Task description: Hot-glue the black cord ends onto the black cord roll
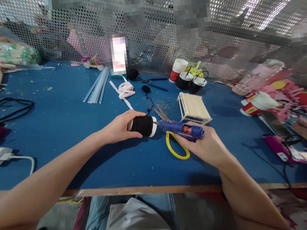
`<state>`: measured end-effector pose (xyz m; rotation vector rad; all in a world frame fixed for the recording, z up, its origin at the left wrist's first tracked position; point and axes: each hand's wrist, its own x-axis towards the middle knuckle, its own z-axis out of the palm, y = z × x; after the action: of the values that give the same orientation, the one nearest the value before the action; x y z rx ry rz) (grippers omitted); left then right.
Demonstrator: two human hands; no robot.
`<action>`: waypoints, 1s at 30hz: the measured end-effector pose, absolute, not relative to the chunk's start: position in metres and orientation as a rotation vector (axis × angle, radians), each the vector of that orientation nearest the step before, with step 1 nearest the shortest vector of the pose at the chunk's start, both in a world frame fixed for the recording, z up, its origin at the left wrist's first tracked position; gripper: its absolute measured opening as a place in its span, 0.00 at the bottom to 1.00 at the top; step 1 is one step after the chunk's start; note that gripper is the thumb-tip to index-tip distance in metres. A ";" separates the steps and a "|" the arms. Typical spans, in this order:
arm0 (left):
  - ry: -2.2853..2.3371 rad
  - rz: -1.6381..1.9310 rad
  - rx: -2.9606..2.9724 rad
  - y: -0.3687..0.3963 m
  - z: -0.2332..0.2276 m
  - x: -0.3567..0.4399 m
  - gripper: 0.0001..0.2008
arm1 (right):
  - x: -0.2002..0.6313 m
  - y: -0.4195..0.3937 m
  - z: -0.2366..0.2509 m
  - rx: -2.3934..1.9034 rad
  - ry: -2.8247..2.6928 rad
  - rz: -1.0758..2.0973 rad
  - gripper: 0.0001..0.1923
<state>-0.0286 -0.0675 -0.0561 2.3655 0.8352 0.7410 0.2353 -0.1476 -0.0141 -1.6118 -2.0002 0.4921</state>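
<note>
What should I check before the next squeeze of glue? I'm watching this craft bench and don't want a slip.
1. Left hand grips the black-wrapped cup: ok.
2. Right hand holds the blue glue gun: ok.
3. Nozzle meets the cup's white rim: ok.
4. Glue flowing: cannot tell.
5. Scissors lie right under the gun: not ok.
6. Stick frame stands apart from the nozzle: ok.

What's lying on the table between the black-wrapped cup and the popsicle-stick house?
Scissors with yellow handles lie between cup and stick house, in the head view.
</note>
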 end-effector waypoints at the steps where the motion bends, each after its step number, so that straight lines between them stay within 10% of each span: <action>1: 0.836 0.740 2.365 -0.068 -0.056 -0.028 0.29 | 0.236 -0.148 -0.014 -1.618 -1.993 0.509 0.05; 30: 0.761 0.690 2.479 -0.070 -0.053 -0.029 0.27 | 0.235 -0.142 -0.011 -1.639 -1.915 0.476 0.10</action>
<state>-0.0290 -0.0704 -0.0525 2.4794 0.7611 0.6902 0.2351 -0.1425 -0.0113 -1.6390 -1.9154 0.4765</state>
